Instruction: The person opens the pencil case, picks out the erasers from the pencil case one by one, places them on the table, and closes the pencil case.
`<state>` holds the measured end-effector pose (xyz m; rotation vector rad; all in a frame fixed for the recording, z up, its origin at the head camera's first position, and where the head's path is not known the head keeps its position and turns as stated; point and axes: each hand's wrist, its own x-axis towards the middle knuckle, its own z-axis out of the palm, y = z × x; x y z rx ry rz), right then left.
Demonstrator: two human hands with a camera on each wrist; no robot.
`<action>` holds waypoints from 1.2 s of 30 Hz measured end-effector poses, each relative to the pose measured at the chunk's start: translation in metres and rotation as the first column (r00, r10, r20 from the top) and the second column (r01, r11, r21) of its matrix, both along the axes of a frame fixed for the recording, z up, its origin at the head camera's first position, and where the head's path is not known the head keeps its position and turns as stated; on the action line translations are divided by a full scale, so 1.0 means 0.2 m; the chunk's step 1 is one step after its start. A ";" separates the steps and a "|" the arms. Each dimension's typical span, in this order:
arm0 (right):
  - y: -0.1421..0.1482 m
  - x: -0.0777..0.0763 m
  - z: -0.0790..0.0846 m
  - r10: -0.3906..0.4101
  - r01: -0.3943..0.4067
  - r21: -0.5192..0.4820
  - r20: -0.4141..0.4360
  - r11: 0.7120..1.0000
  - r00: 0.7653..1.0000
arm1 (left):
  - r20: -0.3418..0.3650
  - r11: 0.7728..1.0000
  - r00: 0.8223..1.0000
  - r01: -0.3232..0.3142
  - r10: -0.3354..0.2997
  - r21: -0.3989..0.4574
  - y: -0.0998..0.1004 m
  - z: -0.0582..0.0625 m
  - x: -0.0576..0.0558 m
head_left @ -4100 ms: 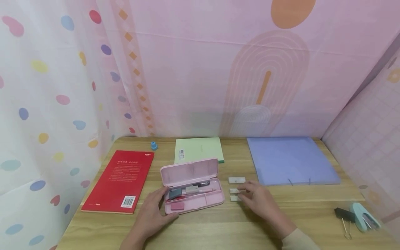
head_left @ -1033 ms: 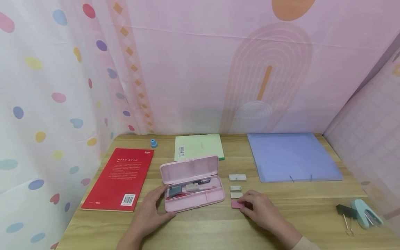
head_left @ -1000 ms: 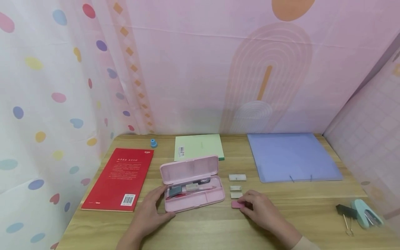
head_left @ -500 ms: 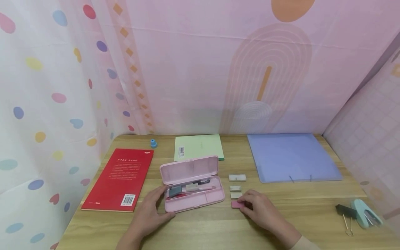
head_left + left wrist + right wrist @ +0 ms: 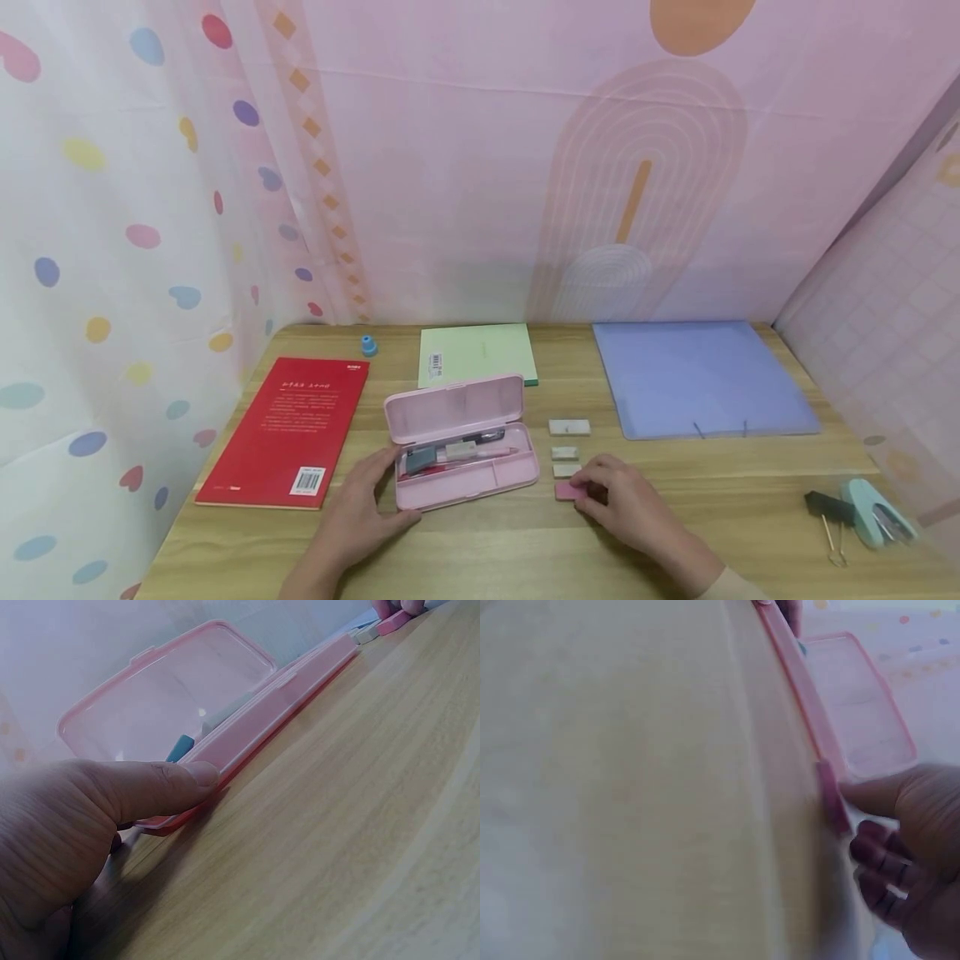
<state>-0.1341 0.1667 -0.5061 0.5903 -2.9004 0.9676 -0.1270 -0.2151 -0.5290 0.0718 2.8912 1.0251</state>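
A pink pencil case (image 5: 468, 492) lies with its lid up on the wooden table. My left hand (image 5: 362, 510) holds its left end, thumb along the front wall and fingers at the far corner. Inside the back compartment lie a dark grey eraser (image 5: 421, 459), a whitish eraser (image 5: 461, 451) and several pens. To the right of the case, my right hand (image 5: 621, 502) pinches a pink eraser (image 5: 567, 492) at its right end, thumb in front, fingertips behind. Beyond it are a larger white eraser (image 5: 569, 427) and two small whitish erasers (image 5: 565, 453), forming a column with it.
A red book (image 5: 288, 433) lies at the left, a blue cone-shaped item (image 5: 368, 346) behind it. At the back are a light green notebook (image 5: 480, 354) and a blue folder (image 5: 701, 379). A black binder clip (image 5: 828, 507) and a mint stapler (image 5: 876, 514) sit far right.
Since about four seconds ago, the pink eraser has gone from the case's front compartment to the table, below the whitish ones. Over the last second both hands stay still.
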 end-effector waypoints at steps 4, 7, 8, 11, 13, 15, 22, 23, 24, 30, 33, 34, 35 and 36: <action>0.00 -0.03 0.12 -0.099 0.090 -0.134 -0.063 0.987 0.993 | 0.002 1.000 1.000 -0.003 0.003 0.002 0.01 0.00 0.00; -0.05 -0.08 0.21 -0.110 0.090 -0.166 -0.112 0.982 0.988 | -0.002 1.000 1.000 -0.006 0.006 -0.004 0.00 0.00 0.00; -0.09 -0.10 0.22 -0.098 0.081 -0.157 -0.104 0.984 0.990 | -0.003 1.000 1.000 -0.007 0.007 -0.006 0.00 0.01 0.00; -0.25 -0.16 0.23 0.004 -0.010 -0.094 -0.059 0.996 0.998 | -0.001 1.000 1.000 -0.004 0.004 -0.007 -0.02 0.01 0.01; -0.37 -0.20 0.20 0.079 -0.080 -0.036 -0.032 0.996 0.996 | -0.004 1.000 1.000 -0.001 0.001 0.003 -0.02 0.01 0.01; -0.48 -0.24 0.17 0.140 -0.139 0.018 -0.031 0.990 0.990 | -0.010 1.000 1.000 0.004 -0.004 0.013 -0.03 0.01 0.01; -0.69 -0.31 0.06 0.185 -0.179 0.178 -0.017 0.968 0.983 | -0.031 0.999 0.999 0.024 -0.023 0.023 -0.02 0.01 0.00; -0.70 -0.31 0.05 0.184 -0.178 0.186 -0.016 0.966 0.983 | -0.033 0.999 0.999 0.024 -0.024 0.021 -0.02 0.00 0.00; -0.70 -0.31 0.05 0.182 -0.175 0.188 -0.016 0.966 0.983 | -0.034 0.999 0.999 0.025 -0.025 0.021 -0.01 0.01 0.00; -0.72 -0.32 0.06 0.177 -0.174 0.172 0.000 0.969 0.984 | -0.045 1.000 0.999 0.030 -0.030 0.001 -0.01 0.01 -0.01; -0.73 -0.33 0.07 0.184 -0.191 0.169 0.056 0.967 0.981 | -0.029 1.000 0.999 0.016 -0.016 0.001 -0.01 0.00 -0.01; -0.74 -0.34 0.07 0.180 -0.192 0.163 0.084 0.968 0.980 | -0.023 1.000 1.000 0.012 -0.012 0.002 -0.01 0.00 -0.01; -0.74 -0.34 0.08 0.179 -0.194 0.157 0.108 0.968 0.978 | -0.016 1.000 1.000 0.008 -0.008 0.001 -0.01 0.00 -0.01; -0.74 -0.34 0.08 0.179 -0.197 0.150 0.126 0.969 0.976 | -0.014 1.000 1.000 0.006 -0.006 0.001 -0.01 0.00 -0.01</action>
